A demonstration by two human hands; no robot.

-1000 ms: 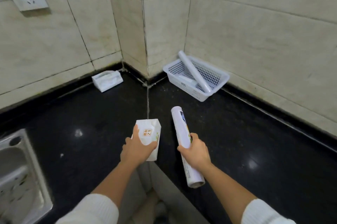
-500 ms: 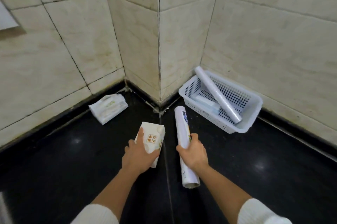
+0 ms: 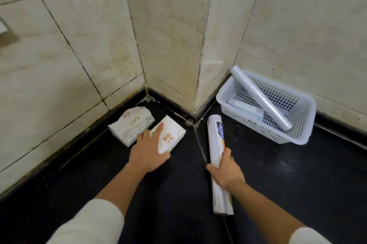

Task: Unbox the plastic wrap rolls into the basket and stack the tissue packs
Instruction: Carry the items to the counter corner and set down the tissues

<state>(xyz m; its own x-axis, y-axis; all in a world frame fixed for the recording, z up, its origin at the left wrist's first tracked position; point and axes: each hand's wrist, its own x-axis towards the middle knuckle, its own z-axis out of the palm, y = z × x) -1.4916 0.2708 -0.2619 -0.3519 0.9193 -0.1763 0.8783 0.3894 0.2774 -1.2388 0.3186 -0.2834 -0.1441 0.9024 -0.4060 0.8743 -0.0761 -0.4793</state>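
Observation:
My left hand [image 3: 147, 152] grips a white tissue pack [image 3: 172, 136] with orange lettering, held just right of a second tissue pack [image 3: 130, 125] that lies on the black counter against the left wall. My right hand [image 3: 225, 170] is closed around the middle of a long white plastic wrap box [image 3: 216, 140], which points toward the wall corner. A white perforated basket [image 3: 297, 130] stands at the right wall. Inside it a clear plastic wrap roll [image 3: 260, 100] leans diagonally over a flat pale box [image 3: 245, 107].
Tiled walls form a jutting corner [image 3: 198, 77] between the tissue packs and the basket. The black counter [image 3: 288, 180] stretches toward me on both sides. My white sleeves show at the bottom edge.
Both hands moved forward toward the walls. The held tissue pack came close beside the one on the counter, and the wrap box tip neared the basket. The view shifted closer to the corner.

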